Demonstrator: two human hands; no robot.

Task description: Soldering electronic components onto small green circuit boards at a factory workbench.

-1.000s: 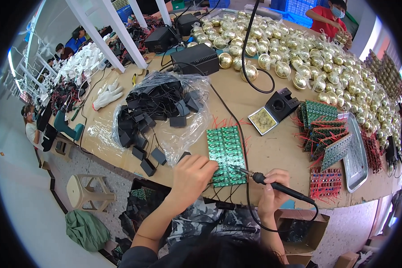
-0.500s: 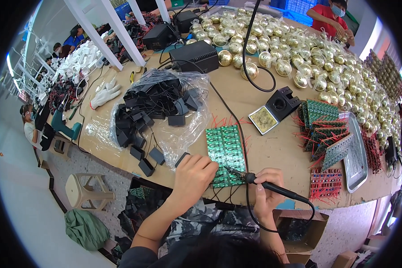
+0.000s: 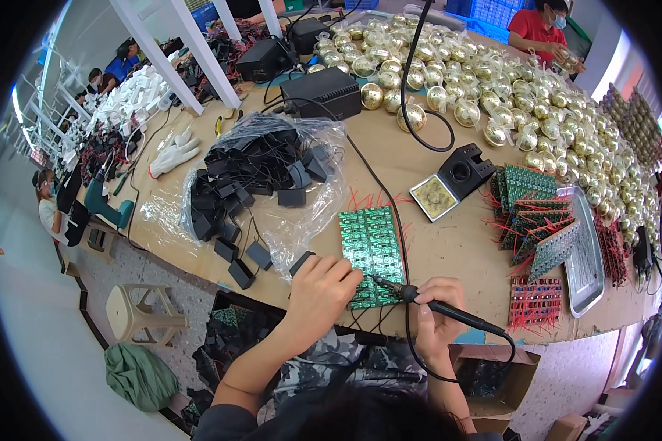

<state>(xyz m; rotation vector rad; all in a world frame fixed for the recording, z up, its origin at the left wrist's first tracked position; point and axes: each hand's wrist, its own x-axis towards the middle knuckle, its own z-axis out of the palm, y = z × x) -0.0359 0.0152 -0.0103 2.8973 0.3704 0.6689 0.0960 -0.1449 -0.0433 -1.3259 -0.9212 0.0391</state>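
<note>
A green panel of small circuit boards [image 3: 371, 242] lies on the table in front of me, with thin red wires along its far edge. My right hand [image 3: 441, 305] grips a soldering iron [image 3: 460, 317], its tip on or just above the panel's near half. My left hand [image 3: 322, 292] is closed at the panel's left edge, fingertips close to the iron's tip. A small black box [image 3: 302, 263] sticks out from under its knuckles. Any wire between those fingers is too small to make out. Dark wires hang at the panel's near edge.
Left of the panel, a clear plastic bag [image 3: 272, 213] spills black boxes. A soldering stand [image 3: 456, 180] sits beyond the panel. Stacked boards [image 3: 529, 213] and a metal tray [image 3: 585, 257] are at right. Gold balls [image 3: 493, 103] cover the far side, near a person in red [image 3: 533, 33].
My left hand has shifted very slightly to the right. The iron and the panel stay almost in place. At the far right, the person in red has moved their arms.
</note>
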